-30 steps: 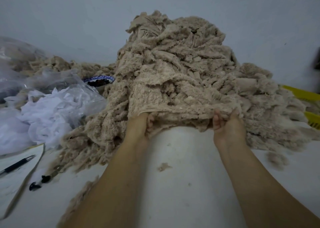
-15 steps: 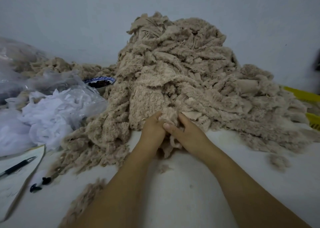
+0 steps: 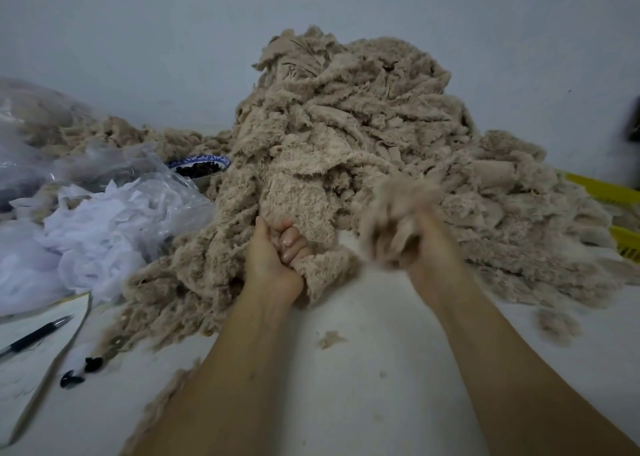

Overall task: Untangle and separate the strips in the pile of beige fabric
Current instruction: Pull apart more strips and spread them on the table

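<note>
A tall pile of beige fluffy fabric strips (image 3: 363, 137) rises against the wall in the middle of the white table (image 3: 363, 369). My left hand (image 3: 277, 258) grips a broad fuzzy strip (image 3: 298, 210) at the pile's front edge, fingers curled round it. To its right, my right hand (image 3: 426, 248) is blurred by motion and holds a bunched clump of beige fabric (image 3: 398, 210) lifted just off the pile's front.
Clear plastic bags with white scraps (image 3: 86, 234) lie at the left. A blue-rimmed bowl (image 3: 201, 166) with dark bits sits behind them. A pen (image 3: 34, 334) on paper and small black pieces (image 3: 79, 372) are at the lower left. Yellow crates (image 3: 613, 210) stand at the right. Loose tufts (image 3: 557, 324) dot the table.
Both hands first held the pile's front edge apart, then met at the middle. Now my right hand has pulled a clump away to the right while the left grips a strip.
</note>
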`<move>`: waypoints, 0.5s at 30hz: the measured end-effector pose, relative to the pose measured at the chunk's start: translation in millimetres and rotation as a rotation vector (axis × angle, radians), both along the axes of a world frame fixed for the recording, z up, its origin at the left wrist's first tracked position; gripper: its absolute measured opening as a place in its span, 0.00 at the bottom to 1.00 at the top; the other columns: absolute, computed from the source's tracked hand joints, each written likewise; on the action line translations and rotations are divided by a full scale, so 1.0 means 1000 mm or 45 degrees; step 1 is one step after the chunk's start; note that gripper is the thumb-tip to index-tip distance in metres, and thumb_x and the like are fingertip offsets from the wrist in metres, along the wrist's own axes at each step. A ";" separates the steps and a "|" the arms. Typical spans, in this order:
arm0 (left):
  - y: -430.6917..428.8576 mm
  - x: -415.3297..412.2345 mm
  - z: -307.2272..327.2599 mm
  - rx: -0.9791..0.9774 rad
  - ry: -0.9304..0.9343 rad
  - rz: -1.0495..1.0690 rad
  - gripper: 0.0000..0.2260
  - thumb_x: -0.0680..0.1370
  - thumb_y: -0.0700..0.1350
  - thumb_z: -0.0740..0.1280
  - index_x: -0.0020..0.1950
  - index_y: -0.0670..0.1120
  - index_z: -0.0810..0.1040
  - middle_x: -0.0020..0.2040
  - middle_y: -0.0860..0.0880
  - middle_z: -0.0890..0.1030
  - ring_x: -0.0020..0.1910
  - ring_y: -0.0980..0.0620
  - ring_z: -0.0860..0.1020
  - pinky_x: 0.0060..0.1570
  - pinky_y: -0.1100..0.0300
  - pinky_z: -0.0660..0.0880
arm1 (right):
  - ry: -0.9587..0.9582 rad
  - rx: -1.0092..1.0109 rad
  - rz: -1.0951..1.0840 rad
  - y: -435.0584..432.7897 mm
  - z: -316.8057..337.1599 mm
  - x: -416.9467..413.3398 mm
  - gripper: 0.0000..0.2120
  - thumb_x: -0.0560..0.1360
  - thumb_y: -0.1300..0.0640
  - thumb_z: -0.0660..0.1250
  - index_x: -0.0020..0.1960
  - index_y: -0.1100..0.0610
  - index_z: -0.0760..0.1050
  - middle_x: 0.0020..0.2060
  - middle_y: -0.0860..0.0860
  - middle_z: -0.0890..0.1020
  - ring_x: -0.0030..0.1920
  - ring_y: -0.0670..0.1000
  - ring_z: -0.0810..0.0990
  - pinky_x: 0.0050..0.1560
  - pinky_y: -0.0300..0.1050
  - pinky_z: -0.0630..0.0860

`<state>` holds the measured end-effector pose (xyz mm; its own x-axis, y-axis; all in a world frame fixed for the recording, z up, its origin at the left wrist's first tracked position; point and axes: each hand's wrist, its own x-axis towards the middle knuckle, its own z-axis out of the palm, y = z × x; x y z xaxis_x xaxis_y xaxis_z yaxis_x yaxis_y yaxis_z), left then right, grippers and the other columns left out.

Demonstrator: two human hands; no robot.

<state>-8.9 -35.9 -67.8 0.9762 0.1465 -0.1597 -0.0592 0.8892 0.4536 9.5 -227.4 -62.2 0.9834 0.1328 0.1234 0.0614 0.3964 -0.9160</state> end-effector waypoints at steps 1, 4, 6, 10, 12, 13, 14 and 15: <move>0.000 0.000 0.000 -0.038 -0.032 -0.007 0.27 0.84 0.58 0.52 0.35 0.43 0.74 0.23 0.50 0.65 0.18 0.56 0.58 0.20 0.64 0.55 | -0.019 0.259 -0.042 -0.006 0.004 0.005 0.29 0.77 0.36 0.61 0.63 0.60 0.75 0.52 0.58 0.82 0.47 0.56 0.83 0.47 0.47 0.80; -0.004 0.000 0.002 -0.058 -0.095 -0.010 0.26 0.85 0.58 0.50 0.39 0.42 0.75 0.27 0.49 0.68 0.20 0.56 0.61 0.20 0.64 0.58 | -0.098 -0.141 -0.339 -0.009 -0.004 0.009 0.23 0.79 0.38 0.61 0.71 0.44 0.66 0.65 0.46 0.75 0.61 0.51 0.81 0.64 0.53 0.77; -0.008 0.002 0.004 -0.008 -0.109 -0.017 0.26 0.85 0.58 0.50 0.41 0.41 0.76 0.30 0.48 0.71 0.23 0.55 0.64 0.22 0.65 0.62 | -0.238 -0.649 -0.479 0.004 -0.013 0.004 0.22 0.79 0.41 0.63 0.71 0.42 0.68 0.67 0.45 0.73 0.56 0.47 0.82 0.52 0.45 0.81; -0.011 0.002 0.004 0.041 -0.136 -0.040 0.28 0.83 0.60 0.51 0.45 0.40 0.80 0.35 0.45 0.77 0.29 0.53 0.72 0.32 0.62 0.70 | -0.344 -0.929 0.239 0.033 -0.025 -0.016 0.27 0.69 0.30 0.67 0.67 0.33 0.69 0.51 0.37 0.81 0.39 0.38 0.82 0.34 0.30 0.75; -0.011 0.000 0.004 0.047 -0.163 -0.069 0.28 0.83 0.60 0.52 0.45 0.40 0.81 0.37 0.44 0.79 0.32 0.52 0.75 0.34 0.61 0.74 | -0.387 -1.082 0.361 0.038 -0.031 -0.022 0.17 0.72 0.33 0.67 0.59 0.33 0.73 0.43 0.36 0.83 0.39 0.35 0.81 0.35 0.29 0.73; -0.011 -0.001 0.004 0.051 -0.176 -0.089 0.28 0.83 0.60 0.52 0.44 0.39 0.82 0.38 0.44 0.79 0.33 0.52 0.76 0.36 0.61 0.74 | -0.426 -1.154 0.286 0.037 -0.031 -0.021 0.09 0.76 0.37 0.66 0.53 0.38 0.76 0.39 0.39 0.83 0.36 0.34 0.79 0.34 0.29 0.71; -0.012 -0.002 0.005 0.058 -0.189 -0.105 0.29 0.83 0.60 0.52 0.43 0.40 0.82 0.38 0.44 0.79 0.34 0.51 0.76 0.38 0.60 0.74 | -0.451 -1.210 0.186 0.034 -0.031 -0.017 0.08 0.79 0.42 0.64 0.48 0.45 0.77 0.35 0.43 0.81 0.33 0.35 0.77 0.32 0.31 0.70; -0.014 -0.002 0.006 0.064 -0.205 -0.120 0.29 0.83 0.59 0.52 0.40 0.40 0.81 0.37 0.44 0.79 0.34 0.51 0.76 0.40 0.60 0.74 | -0.455 -1.247 0.087 0.031 -0.030 -0.014 0.11 0.81 0.46 0.61 0.45 0.49 0.77 0.33 0.45 0.78 0.30 0.37 0.75 0.31 0.32 0.70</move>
<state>-11.4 -49.8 -62.3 0.9984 0.0572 0.0046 -0.0521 0.8707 0.4890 -4.5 -196.1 -91.8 0.8974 0.3856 0.2145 0.3978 -0.4968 -0.7714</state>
